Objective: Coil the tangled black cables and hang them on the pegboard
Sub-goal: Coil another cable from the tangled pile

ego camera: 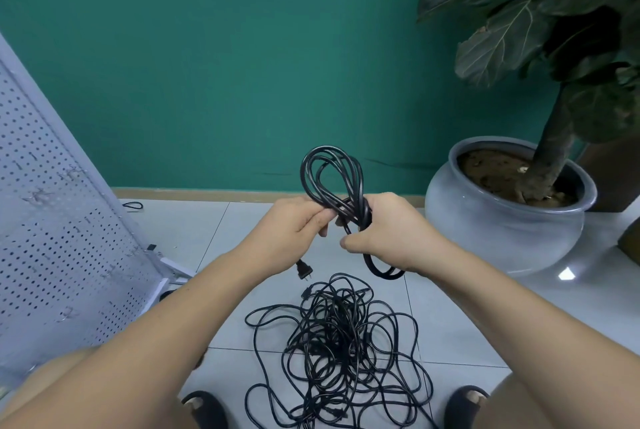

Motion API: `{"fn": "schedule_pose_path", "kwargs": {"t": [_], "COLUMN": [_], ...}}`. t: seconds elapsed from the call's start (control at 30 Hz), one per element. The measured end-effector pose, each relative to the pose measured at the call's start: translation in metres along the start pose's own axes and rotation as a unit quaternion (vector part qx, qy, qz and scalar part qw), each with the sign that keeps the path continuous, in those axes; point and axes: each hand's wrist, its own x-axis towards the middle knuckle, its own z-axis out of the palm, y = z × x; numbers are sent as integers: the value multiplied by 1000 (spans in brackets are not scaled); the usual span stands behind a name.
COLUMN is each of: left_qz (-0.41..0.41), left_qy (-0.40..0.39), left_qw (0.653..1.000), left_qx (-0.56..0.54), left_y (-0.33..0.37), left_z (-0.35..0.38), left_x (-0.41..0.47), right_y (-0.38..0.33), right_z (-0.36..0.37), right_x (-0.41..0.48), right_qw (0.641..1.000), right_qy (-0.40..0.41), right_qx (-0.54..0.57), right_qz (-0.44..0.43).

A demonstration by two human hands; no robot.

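One coiled cable (pixel 332 179) is held up over the floor (pixel 207 220). The left hand (pixel 294 231) and right hand (pixel 388 231) both curl their fingers round its middle. I think the coil is being tied off; next, tuck the end tight and hang it on the one pegboard (pixel 52 238). One tangled pile (pixel 339 342) waits on the floor below

Leafy plant (pixel 502 40) in grey pot (pixel 502 234); teal wall (pixel 207 47).

Bare forearms (pixel 180 311) lead to the left hand (pixel 294 231) and right hand (pixel 389 236), and well below each hand a black open-toed left slipper (pixel 207 409) and right slipper (pixel 464 402) show toes.
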Motion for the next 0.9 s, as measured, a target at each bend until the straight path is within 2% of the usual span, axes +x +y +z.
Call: {"fn": "schedule_pose_path", "kwargs": {"t": [0.13, 0.23, 0.33, 0.47, 0.6, 0.8, 0.83, 0.9], "left_qz": [-20, -35, -37, -19, -13, -30, -41, -78], "left_qy": [-13, -2, 40, 83, 32, -5, -14, -44], "left_qw": [999, 997, 997, 996, 994, 983, 980, 965], "left_qx": [40, 64, 51, 40, 105, 179, 195, 247], "left_y": [-2, -5, -1, 4, -5, -10, -16, -34], "left_z": [11, 19, 20, 17, 11, 11, 14, 18], "left_x": [2, 0, 0, 4, 6, 15, 15, 10], "right_y": [5, 10, 12, 9, 5, 3, 1, -3], "right_z": [11, 24, 29, 29, 24, 15, 14, 5], "right_x": [5, 6, 7, 6, 4, 3, 1, 0], "right_qw": [996, 994, 997, 994, 997, 997, 997, 991], "right_qy": [-29, -56, -29, 26, 36, 56, 66, 136], "right_qx": [-77, -80, -35, 92, 70, 51, 43, 15], "right_qz": [26, 49, 61, 50, 13, 29, 26, -5]}}
